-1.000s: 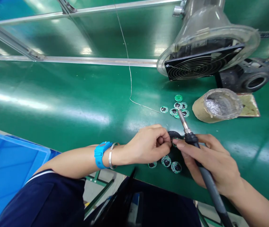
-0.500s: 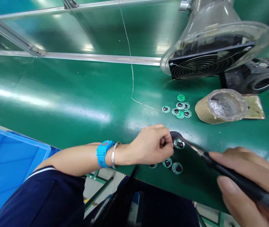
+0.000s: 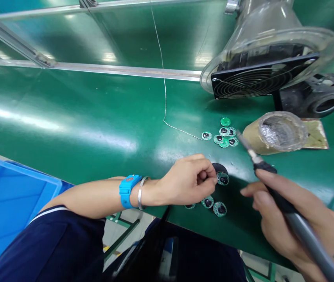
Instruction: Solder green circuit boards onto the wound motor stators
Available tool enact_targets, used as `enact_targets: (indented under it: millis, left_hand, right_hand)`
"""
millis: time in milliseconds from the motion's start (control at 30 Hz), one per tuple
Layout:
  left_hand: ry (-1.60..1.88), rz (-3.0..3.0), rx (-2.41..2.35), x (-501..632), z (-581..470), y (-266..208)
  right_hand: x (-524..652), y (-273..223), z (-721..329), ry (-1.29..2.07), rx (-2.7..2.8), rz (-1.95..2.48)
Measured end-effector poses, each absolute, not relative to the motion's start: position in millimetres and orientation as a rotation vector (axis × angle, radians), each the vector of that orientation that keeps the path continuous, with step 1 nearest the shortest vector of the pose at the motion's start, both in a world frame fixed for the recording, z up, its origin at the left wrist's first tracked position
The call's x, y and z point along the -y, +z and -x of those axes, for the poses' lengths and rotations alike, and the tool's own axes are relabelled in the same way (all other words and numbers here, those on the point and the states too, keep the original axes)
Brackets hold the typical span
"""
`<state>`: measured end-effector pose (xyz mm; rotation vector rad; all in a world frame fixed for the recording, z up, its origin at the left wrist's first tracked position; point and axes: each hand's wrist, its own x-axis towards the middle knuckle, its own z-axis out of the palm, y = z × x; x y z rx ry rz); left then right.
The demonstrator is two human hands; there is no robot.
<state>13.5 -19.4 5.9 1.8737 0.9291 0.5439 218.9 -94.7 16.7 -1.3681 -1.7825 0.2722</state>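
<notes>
The soldering iron, over a round circuit board half a second ago, has swung away; its tip now appears just left of the tan cup, suggesting a pause in work on that board. The right hand wraps the iron's handle. The board lies left of the cup, nearer the wearer. Beside it, the left hand has its fingers curled nearly closed; I cannot tell what they grip.
</notes>
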Motion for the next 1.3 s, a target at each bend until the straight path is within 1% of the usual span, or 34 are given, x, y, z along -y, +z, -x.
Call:
enact_targets:
  millis: [67, 167, 500, 633, 867, 1067, 1167, 1300]
  left_hand:
    - [0.555, -1.882, -0.915, 20, -12, 5]
    - [0.579, -1.913, -0.888, 21, -11, 3]
    - [0.605, -1.939, -0.869, 22, -10, 2]
    - [0.603, -1.926, -0.865, 22, -10, 3]
    - [0.563, -1.923, -0.946, 21, -14, 2]
    - [0.590, -1.936, -0.947, 20, -16, 2]
    - [0.599, -1.939, -0.952, 20, -16, 0]
    - [0.603, -1.940, -0.955, 20, -17, -2]
  right_hand:
    - [90, 8, -213, 0.235, 1.855, 1.349]
    - [83, 1, -206, 0.306, 1.919, 1.299]
    - [75, -4, -202, 0.416, 1.956, 1.313]
    - [71, -1, -204, 0.448, 1.954, 1.281]
    - [83, 15, -217, 0.244, 1.900, 1.334]
    - [99, 35, -225, 0.317, 1.837, 1.339]
    - [109, 38, -227, 0.406, 1.792, 1.387]
    - [119, 35, -230, 0.431, 1.739, 1.451]
